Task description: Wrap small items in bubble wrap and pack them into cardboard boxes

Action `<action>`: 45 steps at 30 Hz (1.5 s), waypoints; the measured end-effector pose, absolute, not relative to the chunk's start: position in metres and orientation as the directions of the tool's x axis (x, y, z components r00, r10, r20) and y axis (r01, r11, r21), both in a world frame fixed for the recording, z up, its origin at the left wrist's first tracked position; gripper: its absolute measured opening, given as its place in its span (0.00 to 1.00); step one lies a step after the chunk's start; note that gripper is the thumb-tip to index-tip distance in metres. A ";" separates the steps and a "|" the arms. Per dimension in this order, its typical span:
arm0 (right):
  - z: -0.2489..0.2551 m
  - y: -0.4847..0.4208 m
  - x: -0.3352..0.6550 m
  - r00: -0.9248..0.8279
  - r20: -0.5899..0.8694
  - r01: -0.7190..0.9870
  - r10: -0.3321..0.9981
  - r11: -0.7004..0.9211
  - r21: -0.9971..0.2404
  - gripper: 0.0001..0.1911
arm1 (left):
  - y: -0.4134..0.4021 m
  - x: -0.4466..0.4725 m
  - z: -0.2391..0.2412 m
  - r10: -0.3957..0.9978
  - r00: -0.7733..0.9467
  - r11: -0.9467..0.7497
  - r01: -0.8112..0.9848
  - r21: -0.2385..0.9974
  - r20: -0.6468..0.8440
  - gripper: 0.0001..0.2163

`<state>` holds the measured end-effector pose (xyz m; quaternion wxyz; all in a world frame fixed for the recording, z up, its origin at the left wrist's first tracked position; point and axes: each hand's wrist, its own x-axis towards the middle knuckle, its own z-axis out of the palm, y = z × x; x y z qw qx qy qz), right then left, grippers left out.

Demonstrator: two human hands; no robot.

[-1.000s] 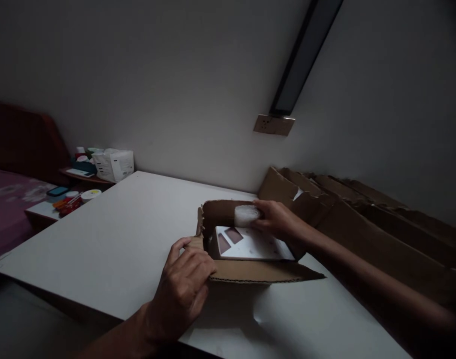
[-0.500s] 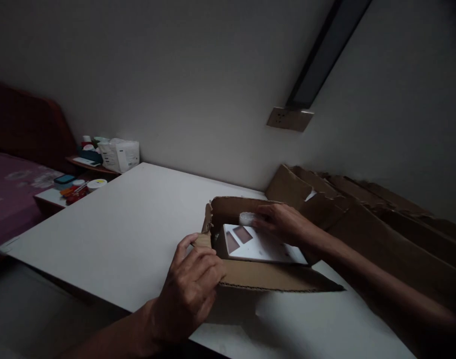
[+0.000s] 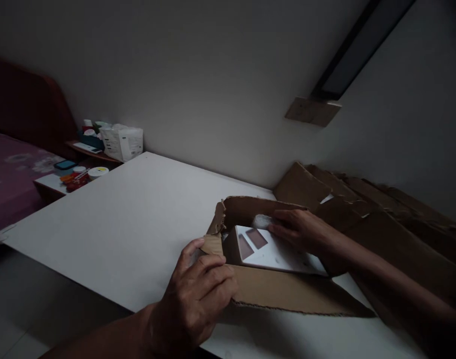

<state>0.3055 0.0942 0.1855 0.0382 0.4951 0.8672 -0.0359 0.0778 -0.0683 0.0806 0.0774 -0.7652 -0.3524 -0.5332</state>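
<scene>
An open, torn cardboard box (image 3: 288, 294) lies on a white table (image 3: 130, 214). Inside it sits a white box (image 3: 276, 252) with two dark red rectangles on its top. My left hand (image 3: 198, 299) grips the near left corner of the cardboard box, fingers curled over its edge. My right hand (image 3: 301, 229) reaches into the box at the far side and presses a white bubble-wrap wad (image 3: 261, 221) down between the white box and the cardboard wall.
Flattened cardboard pieces (image 3: 362, 199) lean along the wall at the right. A bedside shelf at the far left carries a white tissue pack (image 3: 121, 141), small jars and a phone (image 3: 64, 164). A bed with a purple cover (image 3: 7, 174) lies beyond. A wall socket (image 3: 312, 110) is above.
My right hand has lowered the bubble-wrap wad from the box's rim into the gap behind the white box. The view has shifted, so everything sits further right and lower.
</scene>
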 end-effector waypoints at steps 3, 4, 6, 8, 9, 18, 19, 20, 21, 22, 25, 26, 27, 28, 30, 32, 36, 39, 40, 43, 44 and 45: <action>0.189 0.091 0.303 -0.520 -0.132 0.854 0.844 0.516 -0.069 0.15 | -0.068 0.079 0.083 0.460 0.136 -0.699 0.665 0.263 0.877 0.17; 0.194 0.087 0.306 -0.531 -0.115 0.847 0.840 0.520 -0.114 0.16 | -0.068 0.079 0.084 0.457 0.101 -0.670 0.693 0.267 0.884 0.19; 0.208 0.070 0.319 -0.508 0.014 0.839 0.862 0.498 -0.217 0.20 | -0.068 0.077 0.085 0.446 0.005 -0.607 0.737 0.299 0.895 0.25; 0.222 0.043 0.345 -0.369 0.244 0.851 0.897 0.431 -0.299 0.23 | -0.067 0.073 0.081 0.479 -0.083 -0.559 0.739 0.376 0.874 0.32; 0.225 0.027 0.363 -0.261 0.343 0.865 0.902 0.376 -0.331 0.22 | -0.066 0.071 0.078 0.523 -0.114 -0.540 0.722 0.431 0.845 0.33; 0.098 -0.025 0.409 -0.157 0.228 0.641 0.961 0.275 -0.716 0.32 | -0.044 0.065 0.032 0.945 -0.015 -0.306 0.325 0.895 0.328 0.29; 0.089 -0.017 0.396 -0.207 0.228 0.610 0.952 0.307 -0.731 0.29 | -0.038 0.068 0.032 0.956 -0.005 -0.280 0.295 0.914 0.295 0.26; 0.085 -0.008 0.383 -0.205 0.244 0.583 0.948 0.319 -0.747 0.27 | -0.032 0.071 0.035 0.963 0.001 -0.261 0.276 0.925 0.271 0.23; 0.085 -0.002 0.373 -0.202 0.251 0.571 0.947 0.322 -0.756 0.25 | -0.025 0.075 0.038 0.963 0.004 -0.260 0.264 0.929 0.269 0.20; 0.088 0.003 0.367 -0.190 0.264 0.564 0.946 0.325 -0.759 0.23 | -0.018 0.081 0.043 0.958 0.009 -0.279 0.257 0.925 0.286 0.18; 0.100 -0.007 0.377 -0.145 0.307 0.599 0.941 0.330 -0.730 0.16 | -0.002 0.109 0.056 0.922 0.040 -0.384 0.227 0.895 0.386 0.13; 0.101 -0.017 0.389 -0.112 0.322 0.629 0.940 0.318 -0.710 0.14 | 0.001 0.120 0.060 0.915 0.049 -0.402 0.210 0.891 0.402 0.12; 0.100 -0.029 0.403 -0.058 0.335 0.666 0.940 0.287 -0.689 0.13 | 0.001 0.132 0.063 0.913 0.060 -0.408 0.189 0.893 0.404 0.14; 0.098 -0.043 0.417 0.011 0.353 0.712 0.936 0.241 -0.659 0.13 | 0.000 0.144 0.066 0.912 0.079 -0.409 0.170 0.897 0.402 0.16; 0.092 -0.072 0.440 0.167 0.396 0.775 0.903 0.128 -0.619 0.15 | -0.010 0.160 0.070 0.906 0.150 -0.413 0.105 0.905 0.396 0.17; 0.086 -0.097 0.446 0.204 0.418 0.790 0.885 0.104 -0.604 0.15 | -0.024 0.165 0.070 0.907 0.209 -0.384 0.059 0.922 0.365 0.16; 0.084 -0.111 0.416 0.106 0.457 0.757 0.883 0.227 -0.613 0.10 | -0.041 0.143 0.062 0.948 0.172 -0.293 0.129 0.947 0.269 0.12; 0.088 -0.106 0.405 0.090 0.439 0.738 0.894 0.236 -0.632 0.10 | -0.031 0.136 0.060 0.938 0.214 -0.302 0.126 0.945 0.271 0.12; 0.088 -0.105 0.408 0.099 0.428 0.737 0.898 0.223 -0.638 0.11 | -0.025 0.140 0.061 0.929 0.243 -0.310 0.099 0.946 0.279 0.13; 0.081 -0.110 0.433 0.174 0.408 0.742 0.896 0.153 -0.652 0.18 | -0.001 0.170 0.062 0.906 0.308 -0.309 0.010 0.951 0.291 0.15; 0.076 -0.112 0.443 0.215 0.410 0.744 0.887 0.123 -0.657 0.21 | 0.009 0.184 0.062 0.901 0.324 -0.298 -0.017 0.954 0.287 0.16; 0.069 -0.114 0.453 0.258 0.416 0.745 0.872 0.095 -0.660 0.24 | 0.018 0.199 0.061 0.900 0.330 -0.286 -0.049 0.957 0.286 0.18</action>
